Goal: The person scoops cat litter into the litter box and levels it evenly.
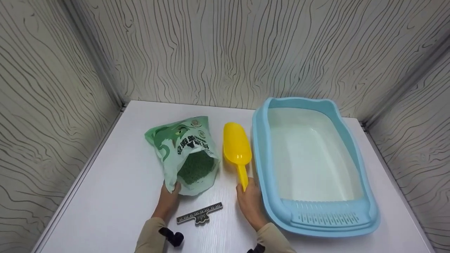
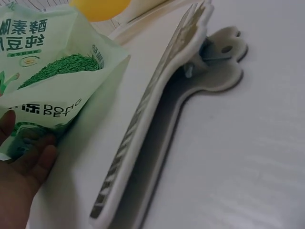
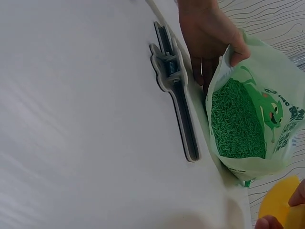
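Observation:
A green and white bag (image 1: 165,140) lies on its side with its mouth facing me. Green pellets (image 3: 237,119) fill the mouth. My left hand (image 1: 169,198) grips the bag's near left edge, the thumb on the outside and fingers tucked beneath, as the right wrist view shows. My right hand (image 1: 251,203) holds a yellow scoop (image 1: 236,142) by its handle, the scoop's bowl pointing away from me and nothing visible in it. The scoop is between the bag and a blue litter box (image 1: 262,158). In the right wrist view, only part of the scoop shows at the lower corner.
A long sealing clip (image 1: 200,214) with a dark patterned face lies on the white table (image 1: 105,196) between my forearms. The litter box has a white inside and a slotted near ledge (image 1: 327,215). Patterned wall panels (image 1: 197,52) enclose the table at the back and sides.

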`<state>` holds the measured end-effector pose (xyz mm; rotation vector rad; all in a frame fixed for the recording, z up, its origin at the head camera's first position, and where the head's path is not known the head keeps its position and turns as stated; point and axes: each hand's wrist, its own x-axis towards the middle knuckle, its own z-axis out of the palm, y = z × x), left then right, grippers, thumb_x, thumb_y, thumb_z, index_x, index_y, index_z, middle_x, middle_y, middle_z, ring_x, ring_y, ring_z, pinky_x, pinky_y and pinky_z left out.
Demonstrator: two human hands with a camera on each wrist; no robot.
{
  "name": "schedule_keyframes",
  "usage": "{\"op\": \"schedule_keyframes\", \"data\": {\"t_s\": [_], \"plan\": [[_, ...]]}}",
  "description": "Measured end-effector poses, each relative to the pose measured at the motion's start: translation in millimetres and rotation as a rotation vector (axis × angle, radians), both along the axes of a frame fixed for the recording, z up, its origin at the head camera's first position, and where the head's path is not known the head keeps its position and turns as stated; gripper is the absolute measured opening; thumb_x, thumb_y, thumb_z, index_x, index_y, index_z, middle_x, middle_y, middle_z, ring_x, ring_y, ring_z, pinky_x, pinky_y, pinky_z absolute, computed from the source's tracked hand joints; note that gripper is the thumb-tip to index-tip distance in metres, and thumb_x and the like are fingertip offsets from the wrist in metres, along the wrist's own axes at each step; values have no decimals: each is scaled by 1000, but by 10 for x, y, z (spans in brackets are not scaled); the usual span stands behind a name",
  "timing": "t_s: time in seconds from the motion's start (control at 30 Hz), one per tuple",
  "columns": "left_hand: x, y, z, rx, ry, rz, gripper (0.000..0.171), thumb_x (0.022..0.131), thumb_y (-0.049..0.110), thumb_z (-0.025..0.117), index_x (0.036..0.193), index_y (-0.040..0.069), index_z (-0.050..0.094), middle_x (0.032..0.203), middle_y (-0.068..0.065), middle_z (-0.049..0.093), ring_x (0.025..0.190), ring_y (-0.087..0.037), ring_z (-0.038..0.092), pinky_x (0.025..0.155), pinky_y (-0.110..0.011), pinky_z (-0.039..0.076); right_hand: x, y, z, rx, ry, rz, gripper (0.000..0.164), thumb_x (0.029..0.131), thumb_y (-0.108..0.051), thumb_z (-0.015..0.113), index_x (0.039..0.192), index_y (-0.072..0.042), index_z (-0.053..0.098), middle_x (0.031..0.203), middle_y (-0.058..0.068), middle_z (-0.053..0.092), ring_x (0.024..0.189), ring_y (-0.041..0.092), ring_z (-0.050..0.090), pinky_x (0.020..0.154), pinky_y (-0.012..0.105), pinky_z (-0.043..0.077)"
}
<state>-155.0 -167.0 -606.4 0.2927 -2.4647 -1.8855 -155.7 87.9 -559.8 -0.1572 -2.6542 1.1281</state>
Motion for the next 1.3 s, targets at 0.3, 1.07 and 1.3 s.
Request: {"op": "schedule_keyframes", "data": {"t_s": [0.3,1.07,1.3], "plan": [[182,-6,-71,-5,-31,0,48,93,18,57,135,-2,45,139,-19,53,133,-29,47,111,-34,38,124,69,143,-52,-33,64,14,88,-5,59,100,2,54,71,5,52,63,10,47,58,20,41],[238,-53,-46,72,-104,-34,44,92,20,58,130,-1,52,136,-16,56,133,-27,47,115,-42,34,367,338,611,28,-143,150,22,84,-6,61,102,6,58,70,5,56,60,10,48,55,19,43],[223,-58,-45,75,-74,-17,36,94,20,57,122,-4,57,122,-10,64,109,-1,55,93,-12,41,420,487,663,55,-202,130,26,83,-7,63,105,7,60,71,5,59,60,11,48,55,19,42]]}}
